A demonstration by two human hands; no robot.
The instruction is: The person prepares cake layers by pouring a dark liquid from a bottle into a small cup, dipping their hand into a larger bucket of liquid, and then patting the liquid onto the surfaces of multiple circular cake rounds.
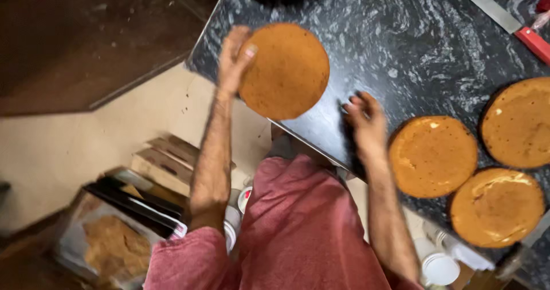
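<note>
My left hand (234, 58) grips a round cake (285, 71), its brown crust matt and finely grainy. My right hand (365, 120) rests on the counter (401, 43), polished black stone with pale veins, glossy where light hits it. To the right lie three more cakes (432, 155), their tops smoother, with a slight sheen and pale patches. Far right lies a knife (504, 18) with a dull metal blade and a red plastic-looking handle. My shirt (298, 232) is soft pink cloth. Near left, a tray (91, 238) holds rough brown crumbs.
</note>
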